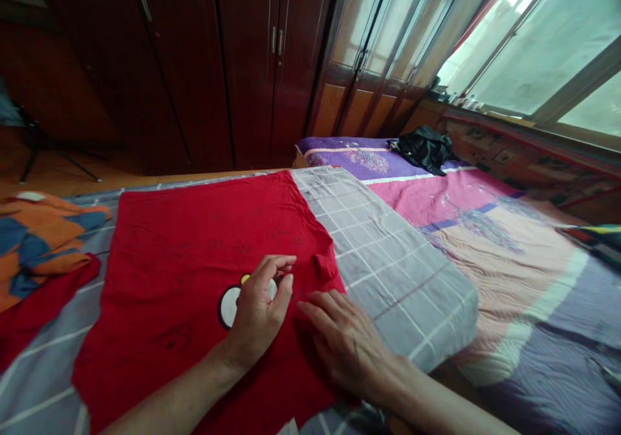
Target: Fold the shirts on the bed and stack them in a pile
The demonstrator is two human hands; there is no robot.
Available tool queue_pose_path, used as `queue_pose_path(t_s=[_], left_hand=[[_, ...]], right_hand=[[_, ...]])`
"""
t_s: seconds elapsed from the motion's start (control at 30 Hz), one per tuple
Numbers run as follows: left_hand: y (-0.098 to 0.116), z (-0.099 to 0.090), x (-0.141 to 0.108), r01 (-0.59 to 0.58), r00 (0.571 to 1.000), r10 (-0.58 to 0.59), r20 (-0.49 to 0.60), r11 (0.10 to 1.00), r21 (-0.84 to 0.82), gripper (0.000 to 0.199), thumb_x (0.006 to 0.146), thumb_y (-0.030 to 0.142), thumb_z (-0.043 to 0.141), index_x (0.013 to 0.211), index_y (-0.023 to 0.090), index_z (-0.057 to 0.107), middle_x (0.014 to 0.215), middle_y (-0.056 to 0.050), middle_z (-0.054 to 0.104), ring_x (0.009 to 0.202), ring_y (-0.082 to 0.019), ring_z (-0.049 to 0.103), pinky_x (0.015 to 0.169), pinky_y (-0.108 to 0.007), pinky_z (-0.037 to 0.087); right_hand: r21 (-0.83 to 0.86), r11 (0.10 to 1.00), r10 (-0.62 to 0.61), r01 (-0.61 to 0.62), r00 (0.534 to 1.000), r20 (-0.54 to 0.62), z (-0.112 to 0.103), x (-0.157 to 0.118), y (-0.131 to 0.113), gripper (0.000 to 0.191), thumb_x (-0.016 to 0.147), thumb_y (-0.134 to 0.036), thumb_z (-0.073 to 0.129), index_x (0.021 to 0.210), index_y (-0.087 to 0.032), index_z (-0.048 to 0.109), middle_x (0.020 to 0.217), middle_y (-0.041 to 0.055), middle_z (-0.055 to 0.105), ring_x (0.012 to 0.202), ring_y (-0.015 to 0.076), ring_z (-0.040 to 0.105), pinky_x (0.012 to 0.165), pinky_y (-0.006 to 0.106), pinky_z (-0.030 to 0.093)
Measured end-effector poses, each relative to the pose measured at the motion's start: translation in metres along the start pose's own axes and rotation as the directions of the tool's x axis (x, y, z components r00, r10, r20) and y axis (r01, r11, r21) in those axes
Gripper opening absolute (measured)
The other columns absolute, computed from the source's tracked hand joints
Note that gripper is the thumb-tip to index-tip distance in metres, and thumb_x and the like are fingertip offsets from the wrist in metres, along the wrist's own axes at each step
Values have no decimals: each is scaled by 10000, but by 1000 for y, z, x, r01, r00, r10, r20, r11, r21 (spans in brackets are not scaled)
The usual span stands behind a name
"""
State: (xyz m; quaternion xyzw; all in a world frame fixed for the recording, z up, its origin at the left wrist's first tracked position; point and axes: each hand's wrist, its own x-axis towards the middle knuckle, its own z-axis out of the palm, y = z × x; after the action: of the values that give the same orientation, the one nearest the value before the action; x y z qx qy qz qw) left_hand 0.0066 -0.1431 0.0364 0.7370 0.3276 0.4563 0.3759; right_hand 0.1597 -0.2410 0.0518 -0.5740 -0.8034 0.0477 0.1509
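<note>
A red T-shirt (194, 241) lies spread over the grey checked bed sheet, with a round black-and-white eye print and a small yellow patch near its middle. Just over that print, my left hand (257, 312) is held with bent fingers and the thumb apart, nothing between them; it partly covers the print. My right hand (347, 341) rests palm down at the shirt's right edge, its fingers stretched out on the cloth. Beyond its fingertips, a small part of the shirt is bunched up. The underside of the right hand is hidden.
An orange and blue garment (43, 241) lies at the left with more red cloth under it. The grey checked sheet (388, 260) ends at the bed's right edge. Past a gap stands another bed with a patchwork cover (504, 273) and a black bag-like bundle (422, 147). Dark wardrobes (247, 66) line the back.
</note>
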Motion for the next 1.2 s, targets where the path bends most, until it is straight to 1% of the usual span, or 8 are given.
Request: queue_pose_path(t_s=[0.17,0.37,0.5,0.63,0.8,0.9,1.0,1.2], left_hand=[[-6,3,-6,-227,952,198,235,968,108,274,863,118,469,1109,181,574,1128,-74,593,1099,-184,524,969,-350,421],[-2,10,-13,-365,798,236,554,921,134,524,787,229,644,1282,166,485,1267,-94,550,1216,-251,439,1051,-426,356],[-2,18,-13,-262,853,110,510,936,235,498,862,385,584,1282,137,483,1191,-120,580,1164,-264,471,1022,-460,371],[0,21,-13,-280,845,137,516,937,209,352,855,269,594,1192,185,538,1063,-60,617,1050,-216,526,1050,-451,330],[1,19,-18,-457,768,267,581,865,207,126,880,190,519,974,200,602,883,-24,609,917,-184,542,1050,-447,319],[2,20,-22,-580,710,347,613,782,229,90,872,242,544,922,197,603,845,-25,584,904,-190,530,1042,-452,333],[2,23,-27,-676,673,399,624,673,299,53,852,188,545,869,188,595,832,-30,562,904,-195,516,1041,-439,343],[3,26,-27,-765,612,462,642,550,334,144,854,99,491,744,169,551,801,-33,544,860,-177,519,1030,-410,359]], right_hand=[[-97,993,63,-73,993,-104,-3,-27,13,532,769,-102,517,1292,-175,453,1322,149,456,1163,278,459,925,439,465],[-89,977,186,-195,977,-100,-7,-61,32,365,768,-128,486,1123,-180,553,1036,107,579,874,210,578,710,330,522],[-90,961,259,-263,964,-54,-4,-69,31,230,801,-96,412,896,-174,607,816,64,575,723,181,567,617,297,476],[-57,944,330,-326,942,62,-16,-66,31,176,771,-107,443,767,-187,600,755,44,573,719,184,572,618,295,445],[109,921,373,-374,927,24,-39,-37,43,167,803,-201,500,887,-196,645,814,33,623,739,161,596,654,273,436],[94,927,368,-362,928,-57,-41,-5,54,209,837,-260,504,956,-183,657,827,44,636,724,159,592,640,266,421],[37,939,344,-343,939,-7,-33,28,65,321,818,-312,567,1106,-186,631,847,41,656,694,153,591,617,254,400],[-37,958,286,-283,946,151,-19,73,78,148,797,-253,573,779,-189,706,673,10,657,621,138,575,550,236,319]])
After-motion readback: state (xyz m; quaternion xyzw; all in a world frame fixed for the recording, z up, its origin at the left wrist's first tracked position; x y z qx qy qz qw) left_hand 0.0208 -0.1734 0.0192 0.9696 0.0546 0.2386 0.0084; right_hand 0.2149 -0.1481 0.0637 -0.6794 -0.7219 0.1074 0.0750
